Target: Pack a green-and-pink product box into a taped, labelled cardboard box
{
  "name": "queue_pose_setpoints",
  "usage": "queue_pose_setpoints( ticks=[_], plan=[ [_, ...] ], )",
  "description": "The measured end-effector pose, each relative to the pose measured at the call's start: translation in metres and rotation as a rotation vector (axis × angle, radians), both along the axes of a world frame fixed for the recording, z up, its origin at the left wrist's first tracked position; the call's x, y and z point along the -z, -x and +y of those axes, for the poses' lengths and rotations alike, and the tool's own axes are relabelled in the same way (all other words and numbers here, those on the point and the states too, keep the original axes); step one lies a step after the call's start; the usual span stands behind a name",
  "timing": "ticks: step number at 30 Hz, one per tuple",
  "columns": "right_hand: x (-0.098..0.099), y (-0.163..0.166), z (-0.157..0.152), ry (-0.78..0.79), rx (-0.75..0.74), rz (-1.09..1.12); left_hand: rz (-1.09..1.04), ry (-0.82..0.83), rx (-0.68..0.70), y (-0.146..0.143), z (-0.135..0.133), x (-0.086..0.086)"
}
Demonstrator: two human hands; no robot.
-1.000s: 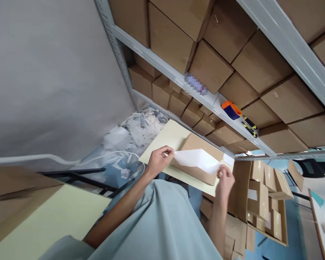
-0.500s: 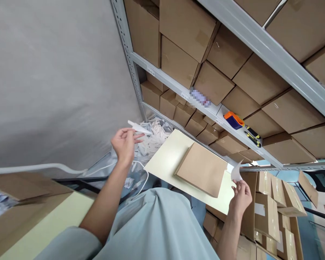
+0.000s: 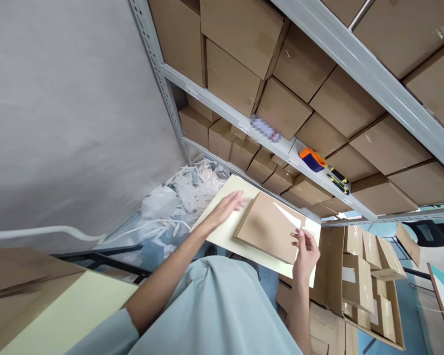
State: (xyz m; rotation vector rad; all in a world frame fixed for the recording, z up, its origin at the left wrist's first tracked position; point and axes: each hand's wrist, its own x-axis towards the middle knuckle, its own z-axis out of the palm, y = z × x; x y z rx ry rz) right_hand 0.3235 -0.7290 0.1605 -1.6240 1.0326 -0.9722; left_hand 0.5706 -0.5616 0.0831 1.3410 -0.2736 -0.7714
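A flat brown cardboard box (image 3: 264, 234) lies on a pale yellow tabletop (image 3: 222, 231) in front of me. My right hand (image 3: 306, 250) is at the box's right end, with thumb and fingertips pinched on a thin white paper label (image 3: 287, 215). The label sits over the box's upper right part; whether it touches the box I cannot tell. Near the box's left edge is my left hand (image 3: 227, 208), its fingers stretched out, slightly blurred, and holding nothing.
White paper scraps (image 3: 198, 187) are heaped past the table's left corner, by a grey wall (image 3: 77, 98). Behind the table a metal shelf (image 3: 222, 103) holds many cartons, an orange-and-blue tape dispenser (image 3: 312, 159) and a yellow-black cutter (image 3: 338, 185). At right stands an open carton of boxes (image 3: 358, 276).
My left hand has moved right from over the scraps to the box, and its white paper strip is gone. My right hand has brought the label left, over the box.
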Motion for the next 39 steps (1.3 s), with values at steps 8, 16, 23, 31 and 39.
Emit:
queue_pose_setpoints(
  ticks=[8, 16, 23, 31, 39],
  plan=[
    [0.019, 0.007, 0.037, 0.044, -0.232, 0.138, 0.007, 0.017, 0.15, 0.039, -0.005, -0.002],
    [0.022, 0.016, 0.039, 0.068, -0.329, 0.245, -0.075, 0.052, 0.116, 0.036, 0.001, 0.002],
    [0.026, 0.017, 0.048, 0.084, -0.328, 0.266, -0.046, 0.045, 0.127, 0.043, -0.006, 0.0],
    [0.033, 0.021, 0.044, 0.066, -0.227, 0.41, -0.203, 0.06, 0.061, 0.036, -0.002, -0.011],
    [0.021, 0.008, 0.026, 0.308, -0.253, 0.35, -0.474, -0.02, 0.287, 0.039, 0.016, -0.034]
  ],
)
